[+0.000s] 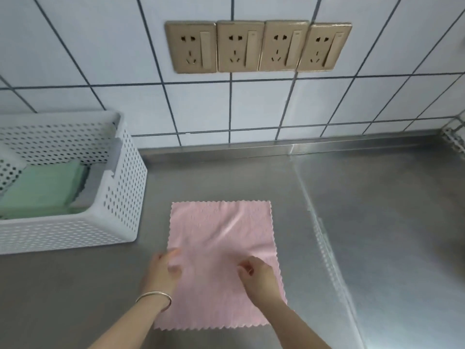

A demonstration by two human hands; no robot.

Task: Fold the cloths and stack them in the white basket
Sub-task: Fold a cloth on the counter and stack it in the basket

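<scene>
Nearest me, both hands sit on the pink cloth (221, 248); left hand (162, 269), silver bangle (154, 298) at the wrist, lies at the cloth's left edge, fingers curled onto the fabric; right hand (260, 274) rests mid-cloth, fingertips bunched; blur hides whether either truly pinches it, I cannot tell. Cloth lies spread flat, one layer, long axis running away from me toward the wall; pale pink, fuzzy, zigzag-cut edges, soft creases near the middle. It sits on a brushed steel counter (377, 222). Left of it, the white basket (120, 197), perforated, holds a folded green cloth (42, 187). Beyond, white tiled wall (100, 59), dark grout; four gold sockets (256, 46) in a row.
</scene>
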